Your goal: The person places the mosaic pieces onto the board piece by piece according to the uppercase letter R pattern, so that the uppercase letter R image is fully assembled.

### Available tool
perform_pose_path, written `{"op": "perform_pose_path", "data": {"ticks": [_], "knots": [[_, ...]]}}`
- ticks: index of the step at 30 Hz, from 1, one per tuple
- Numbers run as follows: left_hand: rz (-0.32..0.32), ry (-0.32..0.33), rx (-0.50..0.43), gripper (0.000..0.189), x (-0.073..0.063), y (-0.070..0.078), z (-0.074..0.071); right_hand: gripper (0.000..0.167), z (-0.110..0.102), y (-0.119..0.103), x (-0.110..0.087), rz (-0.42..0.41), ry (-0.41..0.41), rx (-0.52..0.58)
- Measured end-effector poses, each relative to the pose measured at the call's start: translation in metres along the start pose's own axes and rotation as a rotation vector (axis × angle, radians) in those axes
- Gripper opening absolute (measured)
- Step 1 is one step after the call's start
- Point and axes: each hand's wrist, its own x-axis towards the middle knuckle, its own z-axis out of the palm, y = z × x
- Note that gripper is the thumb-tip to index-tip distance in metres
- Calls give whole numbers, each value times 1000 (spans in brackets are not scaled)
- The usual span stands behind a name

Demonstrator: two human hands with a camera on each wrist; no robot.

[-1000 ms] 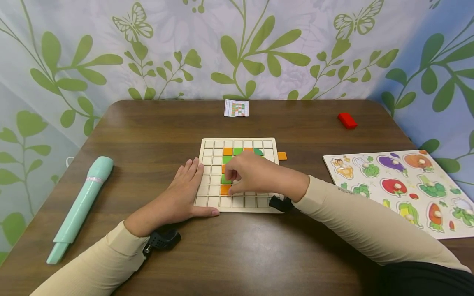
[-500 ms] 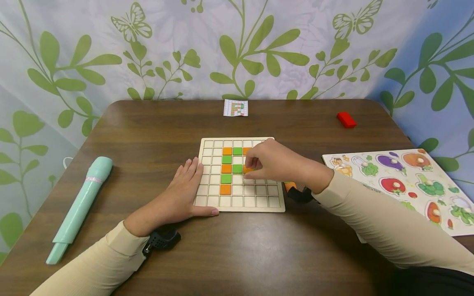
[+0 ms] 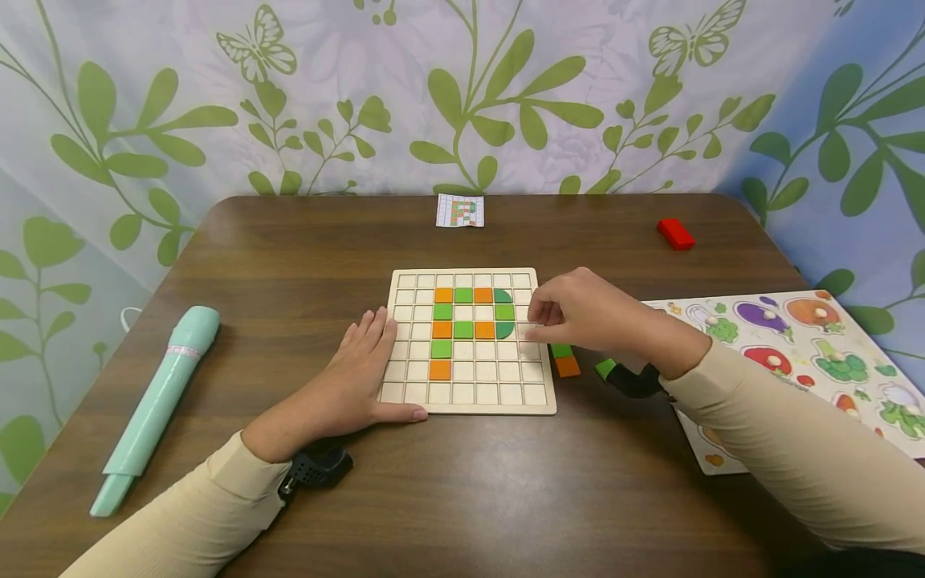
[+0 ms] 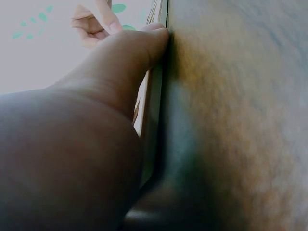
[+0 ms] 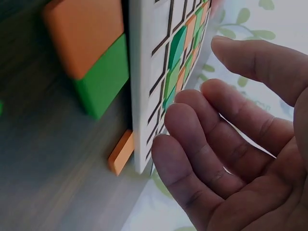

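A pale wooden grid board (image 3: pixel 499 393) lies on the table, bearing orange and green square tiles and two dark green rounded pieces, such as the upper rounded piece (image 3: pixel 503 297). My left hand (image 3: pixel 354 373) rests flat along its left edge, thumb at the front corner. Over the board's right edge hovers my right hand (image 3: pixel 592 313), fingers loosely bent, thumb apart; the right wrist view shows nothing between them. Beside the board's right edge lie a green tile (image 3: pixel 561 351) touching an orange tile (image 3: pixel 568 367). Another orange tile (image 5: pixel 121 151) shows only in the right wrist view.
A green tile (image 3: pixel 605 368) lies by the right wrist strap. Vegetable puzzle board (image 3: pixel 769 361) is at right, partly under the right forearm. A red block (image 3: pixel 676 234) and pattern card (image 3: pixel 460 211) are at the back; a mint-green microphone-shaped object (image 3: pixel 159 409) lies left.
My right hand has moved rightward from over the tile pattern to the board's right edge, uncovering the tiles it hid. The left hand has stayed in place.
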Motion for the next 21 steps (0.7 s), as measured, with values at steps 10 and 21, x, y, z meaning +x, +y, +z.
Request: {"op": "perform_pose_path", "data": {"ticks": [10,21], "knots": [[7,10,-10,133,-1,1,-1,16,-6,11,-20,65,-3,2],[8,18,-3,133,0,1,0,14,-9,22,-34,93,15,-18]]}}
